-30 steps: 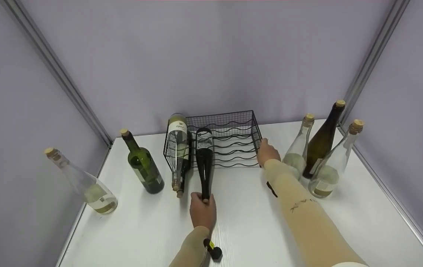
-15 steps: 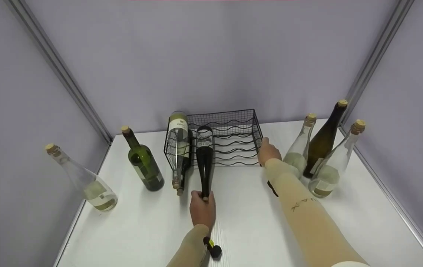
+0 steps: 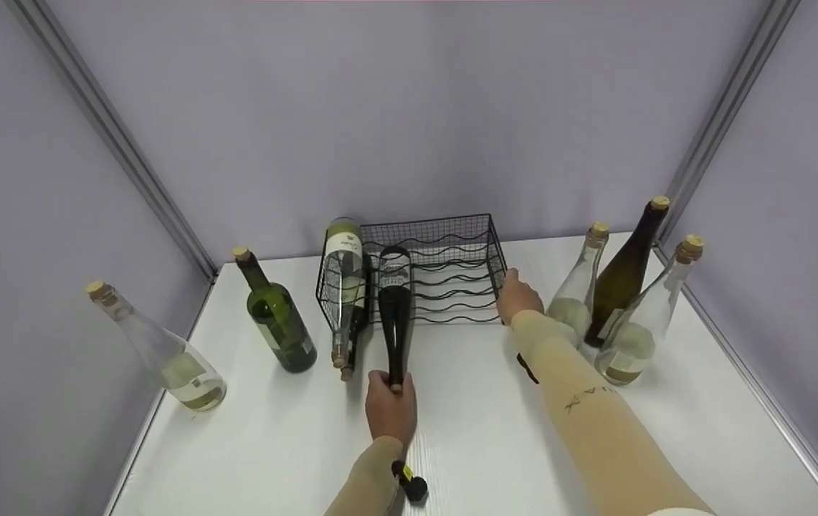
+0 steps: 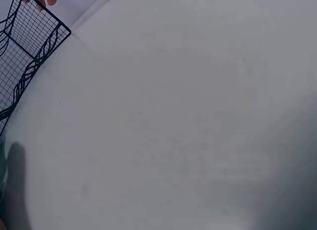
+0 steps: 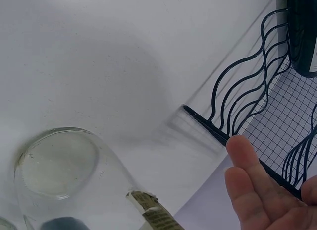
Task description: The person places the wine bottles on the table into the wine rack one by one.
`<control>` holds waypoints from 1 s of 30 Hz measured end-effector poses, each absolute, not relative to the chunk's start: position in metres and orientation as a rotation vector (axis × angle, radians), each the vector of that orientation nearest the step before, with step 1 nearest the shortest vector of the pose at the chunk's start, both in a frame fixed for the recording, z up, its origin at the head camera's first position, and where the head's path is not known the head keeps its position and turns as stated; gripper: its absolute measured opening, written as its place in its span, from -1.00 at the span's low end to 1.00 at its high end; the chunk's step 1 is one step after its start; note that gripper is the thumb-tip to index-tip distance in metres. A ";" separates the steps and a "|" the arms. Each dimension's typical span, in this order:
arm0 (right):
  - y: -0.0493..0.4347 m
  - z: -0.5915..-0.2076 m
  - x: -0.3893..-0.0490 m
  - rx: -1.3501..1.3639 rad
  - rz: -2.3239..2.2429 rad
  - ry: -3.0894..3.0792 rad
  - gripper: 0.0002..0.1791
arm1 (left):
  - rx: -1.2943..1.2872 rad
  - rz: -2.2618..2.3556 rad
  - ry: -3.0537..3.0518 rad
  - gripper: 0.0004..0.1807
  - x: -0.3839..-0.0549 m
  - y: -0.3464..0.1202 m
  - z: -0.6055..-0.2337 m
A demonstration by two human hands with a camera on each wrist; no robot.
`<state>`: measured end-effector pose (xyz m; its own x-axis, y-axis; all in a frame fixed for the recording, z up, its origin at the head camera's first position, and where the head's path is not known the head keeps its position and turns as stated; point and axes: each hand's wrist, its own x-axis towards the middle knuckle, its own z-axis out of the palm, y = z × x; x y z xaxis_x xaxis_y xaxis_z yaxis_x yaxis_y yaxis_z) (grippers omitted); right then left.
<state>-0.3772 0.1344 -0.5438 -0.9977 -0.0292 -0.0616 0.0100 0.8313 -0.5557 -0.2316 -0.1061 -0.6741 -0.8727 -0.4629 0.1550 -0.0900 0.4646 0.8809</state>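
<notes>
In the head view, my left hand [image 3: 391,412] grips the neck of a dark wine bottle [image 3: 396,301], its cork end toward me. The bottle's labelled base lies in a black wire bottle rack [image 3: 444,231]. At the rack's right side, my right hand [image 3: 520,297] holds the frame. The right wrist view shows its fingers [image 5: 257,180] against the rack's side bar [image 5: 203,122], with the thumb partly cut off. To the left of the held bottle, a clear bottle [image 3: 344,279] and a dark-necked one [image 3: 358,322] lie in the rack.
A clear corked bottle [image 3: 190,376] and a green bottle [image 3: 279,322] stand on the left. Two clear bottles [image 3: 572,304] [image 3: 638,337] and a brown bottle [image 3: 620,279] stand close beside my right forearm. Walls enclose the white table [image 3: 473,430].
</notes>
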 end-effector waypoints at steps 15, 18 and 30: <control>0.136 -0.548 -0.379 -0.056 -0.909 2.947 -0.60 | 0.441 -1.454 -2.262 -0.66 -0.229 -0.106 -0.671; 0.138 -0.548 -0.378 -0.067 -0.948 2.952 -0.69 | 0.411 -1.489 -2.219 -0.62 -0.227 -0.106 -0.671; 0.146 -0.556 -0.330 -0.067 -1.447 2.559 -0.29 | 0.341 -1.485 -2.204 -0.69 -0.196 -0.117 -0.666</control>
<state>-0.3296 0.1457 -0.5559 -0.9788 -0.1374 -0.1516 0.0591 0.5198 -0.8523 -0.1961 -0.1167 -0.6665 -0.8642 -0.4457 0.2332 0.0489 0.3870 0.9208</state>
